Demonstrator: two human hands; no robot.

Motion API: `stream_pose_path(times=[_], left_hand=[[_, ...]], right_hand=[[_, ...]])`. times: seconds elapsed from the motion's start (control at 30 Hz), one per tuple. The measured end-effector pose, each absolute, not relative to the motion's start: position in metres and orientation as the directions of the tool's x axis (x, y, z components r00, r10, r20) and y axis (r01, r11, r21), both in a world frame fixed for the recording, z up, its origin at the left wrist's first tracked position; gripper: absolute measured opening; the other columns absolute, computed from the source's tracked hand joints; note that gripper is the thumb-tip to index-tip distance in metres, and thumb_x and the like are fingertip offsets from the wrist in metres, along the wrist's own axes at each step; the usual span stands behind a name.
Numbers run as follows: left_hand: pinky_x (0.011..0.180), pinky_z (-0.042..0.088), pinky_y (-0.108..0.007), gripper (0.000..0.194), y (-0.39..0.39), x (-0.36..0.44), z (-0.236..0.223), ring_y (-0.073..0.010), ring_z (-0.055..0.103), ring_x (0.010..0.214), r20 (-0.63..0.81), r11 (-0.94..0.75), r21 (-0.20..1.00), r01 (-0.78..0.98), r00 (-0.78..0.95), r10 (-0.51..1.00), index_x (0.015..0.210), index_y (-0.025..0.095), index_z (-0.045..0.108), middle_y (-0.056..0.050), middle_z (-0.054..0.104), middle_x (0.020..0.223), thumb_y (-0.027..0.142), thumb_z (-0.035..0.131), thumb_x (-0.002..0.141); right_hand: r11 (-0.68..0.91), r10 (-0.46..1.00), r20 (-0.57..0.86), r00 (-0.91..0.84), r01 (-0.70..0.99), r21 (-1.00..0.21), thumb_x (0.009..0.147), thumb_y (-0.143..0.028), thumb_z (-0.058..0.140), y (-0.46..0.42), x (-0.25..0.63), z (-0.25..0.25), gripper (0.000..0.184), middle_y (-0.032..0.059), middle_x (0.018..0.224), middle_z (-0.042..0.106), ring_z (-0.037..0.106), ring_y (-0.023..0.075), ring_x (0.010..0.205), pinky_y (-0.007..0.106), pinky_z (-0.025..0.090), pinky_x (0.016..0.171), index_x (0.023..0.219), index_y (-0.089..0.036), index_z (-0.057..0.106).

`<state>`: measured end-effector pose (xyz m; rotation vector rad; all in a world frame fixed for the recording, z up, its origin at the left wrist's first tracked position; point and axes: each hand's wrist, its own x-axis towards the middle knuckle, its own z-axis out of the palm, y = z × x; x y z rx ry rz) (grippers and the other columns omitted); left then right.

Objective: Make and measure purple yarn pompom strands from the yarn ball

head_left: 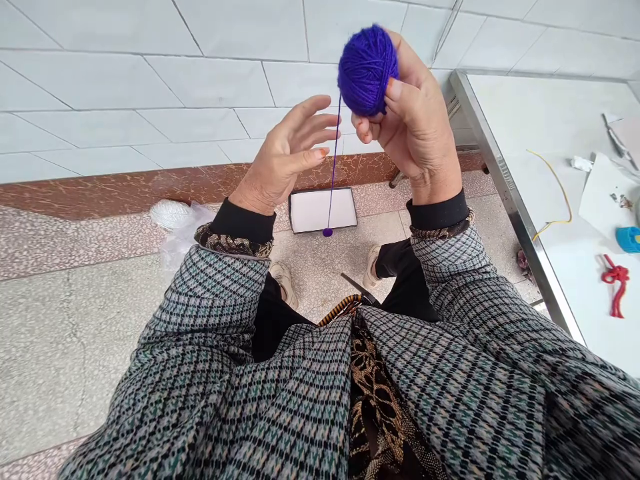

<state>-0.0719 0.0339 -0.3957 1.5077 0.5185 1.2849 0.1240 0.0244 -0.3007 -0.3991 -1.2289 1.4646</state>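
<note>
- Purple yarn ball (pixel 367 70) sits near twelve o'clock; I see the right hand (pixel 419 119) gripping it high, probably so its strand (pixel 333 167) can hang free.
- At its eight o'clock, the left hand (pixel 293 150) is open, perhaps to steady the strand; touching, I cannot tell.
- At seven, a purple wad (pixel 327 232) likely pulls the strand straight, overlapping the tray (pixel 314 210) in my view.
</note>
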Motion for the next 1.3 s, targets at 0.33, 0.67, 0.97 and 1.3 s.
stream_pose_path(times=[0.33, 0.67, 0.97, 1.3], left_hand=[[0.130, 0.045, -0.058, 0.075, 0.038, -0.062, -0.402, -0.0308, 0.064, 0.142, 0.485, -0.383, 0.862, -0.333, 0.321, 0.813, 0.147, 0.042, 0.066, 0.004, 0.075, 0.145, 0.045, 0.096, 0.079], [0.128, 0.049, -0.050, 0.072, 0.035, -0.061, -0.395, -0.0274, 0.065, 0.141, 0.477, -0.356, 0.862, -0.361, 0.340, 0.810, 0.143, 0.037, 0.069, 0.005, 0.075, 0.139, 0.041, 0.101, 0.078], [0.126, 0.050, -0.041, 0.065, 0.020, -0.057, -0.377, -0.0231, 0.070, 0.132, 0.428, -0.303, 0.879, -0.369, 0.328, 0.842, 0.138, 0.031, 0.071, 0.004, 0.079, 0.131, 0.031, 0.096, 0.078], [0.115, 0.055, -0.030, 0.066, 0.000, -0.050, -0.353, -0.0192, 0.068, 0.131, 0.277, -0.196, 0.937, -0.289, 0.275, 0.921, 0.136, 0.025, 0.063, 0.000, 0.077, 0.129, 0.025, 0.088, 0.075]], right_hand=[[0.123, 0.860, 0.301, -0.412, -0.405, -0.906, 0.089, -0.046, 0.080, 0.023, 0.125, -0.297, 0.053, -0.0028, 0.092, 0.061, 0.058, 0.0077, 0.065, 0.013, 0.056, 0.060, 0.125, -0.023, 0.049], [0.104, 0.907, 0.209, -0.365, -0.286, -0.953, 0.076, -0.045, 0.073, 0.013, 0.121, -0.284, 0.051, 0.0022, 0.097, 0.062, 0.064, 0.0195, 0.077, 0.023, 0.060, 0.061, 0.122, -0.032, 0.054], [0.172, 0.875, 0.279, -0.396, -0.284, -0.943, 0.079, -0.040, 0.074, 0.025, 0.130, -0.288, 0.035, 0.0022, 0.096, 0.061, 0.068, 0.0174, 0.079, 0.020, 0.060, 0.061, 0.105, -0.029, 0.055], [0.226, 0.882, 0.325, -0.342, -0.299, -0.927, 0.076, -0.045, 0.071, 0.040, 0.125, -0.299, 0.039, 0.0027, 0.096, 0.063, 0.068, 0.0181, 0.075, 0.023, 0.057, 0.060, 0.105, -0.027, 0.053]])
